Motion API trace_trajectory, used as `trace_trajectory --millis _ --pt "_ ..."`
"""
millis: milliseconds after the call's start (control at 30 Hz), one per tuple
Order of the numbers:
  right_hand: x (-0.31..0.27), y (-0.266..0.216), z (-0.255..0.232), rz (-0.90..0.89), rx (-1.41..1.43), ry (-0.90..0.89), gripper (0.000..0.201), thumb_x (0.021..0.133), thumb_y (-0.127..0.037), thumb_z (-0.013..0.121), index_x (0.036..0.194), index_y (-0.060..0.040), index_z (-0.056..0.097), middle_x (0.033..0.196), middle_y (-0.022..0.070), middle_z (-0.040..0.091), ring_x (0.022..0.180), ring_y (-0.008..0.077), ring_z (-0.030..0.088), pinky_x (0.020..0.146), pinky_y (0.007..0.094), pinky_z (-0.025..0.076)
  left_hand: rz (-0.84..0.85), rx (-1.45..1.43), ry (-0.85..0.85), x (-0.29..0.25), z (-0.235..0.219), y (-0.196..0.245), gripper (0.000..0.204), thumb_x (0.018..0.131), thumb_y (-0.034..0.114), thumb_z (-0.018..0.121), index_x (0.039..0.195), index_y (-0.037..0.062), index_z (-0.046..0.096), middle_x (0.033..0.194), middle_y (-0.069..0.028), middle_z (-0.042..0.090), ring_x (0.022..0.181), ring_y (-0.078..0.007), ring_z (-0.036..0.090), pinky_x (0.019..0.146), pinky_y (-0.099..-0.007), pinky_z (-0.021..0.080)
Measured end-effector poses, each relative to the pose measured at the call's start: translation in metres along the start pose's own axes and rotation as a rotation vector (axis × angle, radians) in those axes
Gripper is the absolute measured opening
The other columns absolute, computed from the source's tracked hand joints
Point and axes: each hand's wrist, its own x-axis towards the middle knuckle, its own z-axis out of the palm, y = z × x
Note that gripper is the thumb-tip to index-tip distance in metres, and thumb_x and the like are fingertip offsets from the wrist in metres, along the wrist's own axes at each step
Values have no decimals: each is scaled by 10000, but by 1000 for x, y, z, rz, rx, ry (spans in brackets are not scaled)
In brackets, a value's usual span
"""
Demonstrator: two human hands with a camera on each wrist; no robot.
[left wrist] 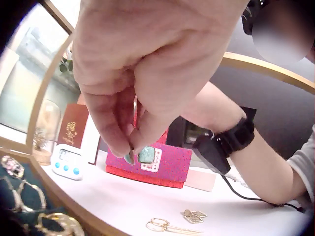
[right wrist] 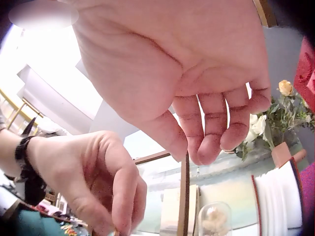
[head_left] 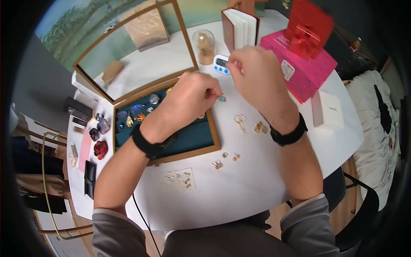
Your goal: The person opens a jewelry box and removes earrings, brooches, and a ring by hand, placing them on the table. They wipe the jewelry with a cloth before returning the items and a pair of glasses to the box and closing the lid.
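Note:
My left hand (head_left: 186, 100) is over the right side of a wooden-framed jewelry case (head_left: 217, 141). Its thumb and fingertips pinch small turquoise-stone jewelry; in the left wrist view a square turquoise stone (left wrist: 146, 155) hangs beside the fingertips, and a second turquoise edge shows between them. To the right, my right hand (head_left: 259, 75) is raised in front of a white timer (head_left: 221, 64). In the right wrist view its fingers (right wrist: 212, 120) bend loosely, and nothing shows between them. Rings and gold pieces lie on the case's dark green lining, partly hidden by my left arm.
Gold earrings (head_left: 240, 124), a square gold pair (head_left: 260, 127) and several small pieces lie on the white table (head_left: 257, 180). The glass lid (head_left: 141, 55) stands raised behind the case. A glass dome (head_left: 203, 46), book (head_left: 240, 30), red gift bag (head_left: 306, 30) and white box (head_left: 327, 110) stand around.

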Motion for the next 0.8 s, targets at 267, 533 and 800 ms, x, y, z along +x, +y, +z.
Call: trace_trajectory --millis 267,533,800 --pt "-33 -68 43 -92 454 -365 165 894 -67 764 1016 -24 662 956 172 688 952 420 668 830 523 543 -142 -157 186 -79 -29 -27 90 918 -33 794 1002 0 791 937 -89 762 824 -164 731 734 -299 606" --pt "-50 -98 40 -52 451 -341 160 906 -27 769 1063 -11 749 902 189 747 808 406 712 743 462 568 -203 -282 277 -124 -34 -35 124 918 -33 813 1034 -2 784 999 -86 784 912 -173 765 771 -291 617" --pt "-69 -125 39 -213 348 -435 162 897 -63 798 1040 -6 749 822 143 709 735 348 682 698 446 541 -130 -378 222 -145 -27 -41 162 931 -117 757 1066 -27 751 1000 -108 747 909 -180 777 756 -293 634"
